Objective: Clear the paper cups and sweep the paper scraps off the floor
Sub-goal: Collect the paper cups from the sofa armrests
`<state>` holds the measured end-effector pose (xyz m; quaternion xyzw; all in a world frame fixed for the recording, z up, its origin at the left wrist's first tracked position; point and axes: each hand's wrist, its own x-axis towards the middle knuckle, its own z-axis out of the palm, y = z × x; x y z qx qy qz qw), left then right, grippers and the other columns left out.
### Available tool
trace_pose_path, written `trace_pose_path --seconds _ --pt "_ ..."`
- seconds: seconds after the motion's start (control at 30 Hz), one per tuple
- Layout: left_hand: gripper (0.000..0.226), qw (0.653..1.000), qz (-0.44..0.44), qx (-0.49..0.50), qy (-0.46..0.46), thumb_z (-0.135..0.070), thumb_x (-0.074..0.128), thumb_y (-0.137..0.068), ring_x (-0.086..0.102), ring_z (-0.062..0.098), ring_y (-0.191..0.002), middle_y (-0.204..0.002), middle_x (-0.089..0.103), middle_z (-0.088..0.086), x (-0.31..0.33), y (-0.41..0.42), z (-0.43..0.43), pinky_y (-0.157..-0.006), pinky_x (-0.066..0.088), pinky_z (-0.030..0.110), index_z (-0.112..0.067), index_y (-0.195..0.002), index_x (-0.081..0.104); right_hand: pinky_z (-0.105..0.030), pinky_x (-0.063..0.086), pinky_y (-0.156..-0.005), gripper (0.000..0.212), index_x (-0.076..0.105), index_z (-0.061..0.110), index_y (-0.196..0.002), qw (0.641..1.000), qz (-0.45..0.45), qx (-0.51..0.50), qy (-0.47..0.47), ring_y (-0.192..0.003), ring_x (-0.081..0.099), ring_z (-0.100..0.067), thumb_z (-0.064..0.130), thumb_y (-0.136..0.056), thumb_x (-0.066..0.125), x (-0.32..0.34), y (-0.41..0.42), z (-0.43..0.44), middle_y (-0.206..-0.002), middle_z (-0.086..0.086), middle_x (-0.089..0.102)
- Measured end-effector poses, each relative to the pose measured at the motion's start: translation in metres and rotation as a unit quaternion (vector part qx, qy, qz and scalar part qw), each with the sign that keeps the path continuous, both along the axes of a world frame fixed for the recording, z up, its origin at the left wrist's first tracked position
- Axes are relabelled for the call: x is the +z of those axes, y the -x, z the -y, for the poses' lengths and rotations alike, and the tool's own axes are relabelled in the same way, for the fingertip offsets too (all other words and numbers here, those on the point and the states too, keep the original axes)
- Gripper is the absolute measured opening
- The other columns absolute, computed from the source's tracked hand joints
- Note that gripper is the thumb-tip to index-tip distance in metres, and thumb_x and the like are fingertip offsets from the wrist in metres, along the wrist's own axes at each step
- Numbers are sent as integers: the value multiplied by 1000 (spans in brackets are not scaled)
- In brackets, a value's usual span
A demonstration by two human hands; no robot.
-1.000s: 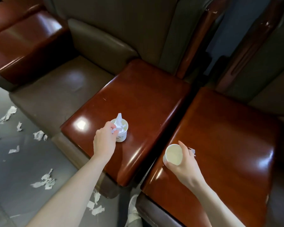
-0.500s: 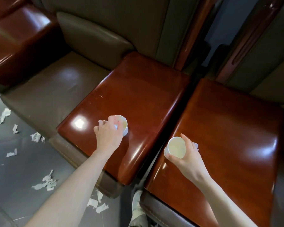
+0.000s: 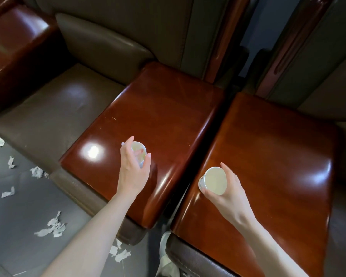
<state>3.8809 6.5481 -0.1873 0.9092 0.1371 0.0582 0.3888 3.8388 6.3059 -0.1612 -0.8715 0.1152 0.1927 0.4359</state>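
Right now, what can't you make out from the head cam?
Head view:
- left cup: base and contents, covered by the left hand.
- right cup in the right hand: wall print, too small to read.
- paper scraps: floor cut off by left and bottom edges.

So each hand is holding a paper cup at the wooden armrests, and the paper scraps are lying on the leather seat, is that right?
Not quite. The paper scraps lie on the grey floor, not the leather seat, as the head view shows. The left hand and the right hand do each hold a paper cup at the wooden armrests.
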Motion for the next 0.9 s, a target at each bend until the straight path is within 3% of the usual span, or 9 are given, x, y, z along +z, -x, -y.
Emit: trace_pose_path --seconds 0.13,0.23,0.37,0.43,0.53,0.67,0.77,0.83,0.9 --pt "70 992 70 -18 -102 -16 69 -83 29 27 -132 -150 18 19 -2 3 -3 -100 41 38 -3 -140 30 -46 34 -113 88 22 27 -150 1000 -3 -3 0 -143 24 -24 35 -80 75 -5 2 3 -154 -1 29" --pt "86 990 2 21 -137 -33 75 -78 22 35 -138 -153 14 23 -7 -1 -5 -110 27 53 -8 -143 24 -45 36 -111 89 23 25 -149 1000 -6 -9 12 -139 32 -22 33 -79 77 -6 1 3 -152 0 32" --pt "84 997 -68 20 -33 -20 71 -83 26 27 -139 -150 28 13 -6 -3 1 -112 31 42 -13 -148 18 -40 45 -104 87 28 21 -144 1000 -8 -11 27 -123 43 -16 31 -75 81 -8 3 1 -141 1 40" --pt "78 997 -66 28 -31 -14 69 -85 32 24 -136 -147 33 11 -3 -2 5 -107 34 36 -15 -148 21 -38 46 -102 86 29 21 -142 999 -11 -5 33 -119 42 -13 31 -75 81 -10 3 2 -140 1 39" --pt "76 996 -71 28 -45 -18 68 -86 38 23 -132 -145 38 8 0 1 9 -102 40 36 -18 -147 24 -45 44 -104 88 28 23 -142 999 -31 0 40 -126 40 -20 35 -73 81 -17 4 3 -147 -2 29" --pt "70 996 -55 0 -73 -19 68 -86 46 24 -125 -138 48 7 -2 9 13 -95 44 36 -16 -144 29 -52 29 -113 95 23 28 -146 998 -43 0 43 -137 26 -25 42 -72 80 -23 6 5 -154 -4 19" --pt "67 996 -49 -6 -69 -20 68 -86 48 23 -123 -136 49 6 -5 14 17 -93 47 37 -16 -143 32 -51 14 -115 96 18 31 -150 998 -48 10 39 -140 20 -25 67 -73 64 -20 9 7 -155 -2 18" --pt "66 997 -39 -15 -72 -20 68 -86 48 20 -123 -136 48 4 -7 15 19 -93 49 37 -16 -142 32 -49 20 -115 83 28 31 -147 997 -28 -68 -34 -134 32 -20 72 -77 45 -18 8 11 -149 -1 33" --pt "71 996 -34 -21 -84 -20 70 -84 46 21 -125 -139 44 5 -7 16 21 -91 48 37 -15 -143 30 -38 40 -103 55 43 25 -139 972 -5 -216 -94 -116 54 -16 53 -92 48 -24 -2 23 -129 -1 55"
